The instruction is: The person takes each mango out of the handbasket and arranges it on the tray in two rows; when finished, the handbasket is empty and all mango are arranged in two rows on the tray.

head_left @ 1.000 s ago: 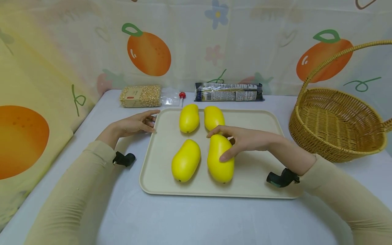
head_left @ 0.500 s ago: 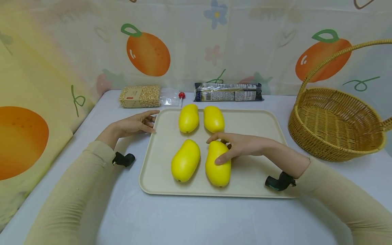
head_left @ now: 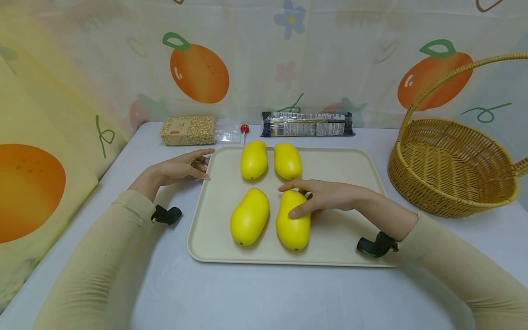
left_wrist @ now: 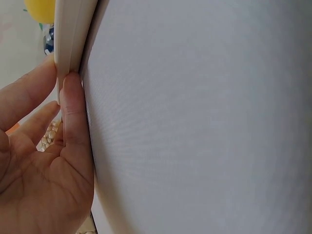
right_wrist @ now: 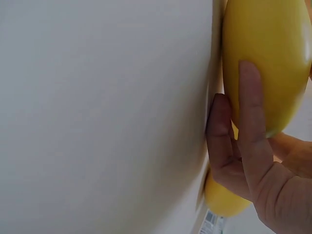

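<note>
Near the middle of the cream tray (head_left: pixel 342 165), my right hand (head_left: pixel 330 195) grips a yellow mango (head_left: pixel 292 234), thumb over its top and other fingers along its far side. The right wrist view shows fingers (right_wrist: pixel 251 102) against the mango's side, close to the tray. At the tray's left rim, my left hand (head_left: pixel 175 169) holds the edge; in the left wrist view its fingers (left_wrist: pixel 74 97) touch the rim from two sides. Another mango (head_left: pixel 249 217) lies to the left of the gripped one. Two more, a left mango (head_left: pixel 253 160) and a right mango (head_left: pixel 288 161), lie behind.
A wicker basket (head_left: pixel 453 201) with a tall handle stands right of the tray. Behind the tray lie a bag of pale kernels (head_left: pixel 189 130), a red lollipop (head_left: pixel 244 129) and a dark wrapped packet (head_left: pixel 307 124). A patterned cloth (head_left: pixel 330 55) hangs at the back.
My right hand and the gripped mango have moved slightly toward me and left, mostly in the first half second, and then almost stopped. My left hand stays at the tray rim.
</note>
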Motion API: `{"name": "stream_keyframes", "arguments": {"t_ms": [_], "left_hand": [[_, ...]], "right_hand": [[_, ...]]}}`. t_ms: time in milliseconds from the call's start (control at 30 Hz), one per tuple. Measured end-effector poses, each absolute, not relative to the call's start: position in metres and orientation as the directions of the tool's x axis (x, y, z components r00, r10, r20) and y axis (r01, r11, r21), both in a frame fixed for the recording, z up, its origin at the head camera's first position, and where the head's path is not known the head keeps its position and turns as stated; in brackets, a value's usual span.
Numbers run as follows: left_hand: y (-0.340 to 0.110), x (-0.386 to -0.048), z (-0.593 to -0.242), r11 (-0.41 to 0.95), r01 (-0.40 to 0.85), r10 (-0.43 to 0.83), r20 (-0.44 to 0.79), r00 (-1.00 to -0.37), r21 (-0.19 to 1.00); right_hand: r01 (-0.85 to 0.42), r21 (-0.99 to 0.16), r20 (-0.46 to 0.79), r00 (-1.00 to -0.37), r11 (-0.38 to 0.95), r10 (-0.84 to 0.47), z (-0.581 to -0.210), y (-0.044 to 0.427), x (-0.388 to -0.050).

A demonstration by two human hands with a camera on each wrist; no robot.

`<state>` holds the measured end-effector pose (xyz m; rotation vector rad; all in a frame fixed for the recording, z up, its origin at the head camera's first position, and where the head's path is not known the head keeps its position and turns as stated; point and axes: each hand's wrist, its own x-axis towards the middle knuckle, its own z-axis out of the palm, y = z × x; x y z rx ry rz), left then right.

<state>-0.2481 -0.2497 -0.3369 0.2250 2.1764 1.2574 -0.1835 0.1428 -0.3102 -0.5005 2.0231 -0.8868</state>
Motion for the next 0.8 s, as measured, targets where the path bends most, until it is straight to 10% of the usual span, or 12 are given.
{"name": "stream_keyframes", "arguments": {"t_ms": [800], "left_hand": [[-0.25, -0.248, -0.338, 0.52, -0.158, 0.431, -0.417, -0.8, 0.84]], "right_hand": [[0.023, -0.782, -0.519, -0.577, 0.623, -0.63, -0.305, 0.155, -0.183]]}}
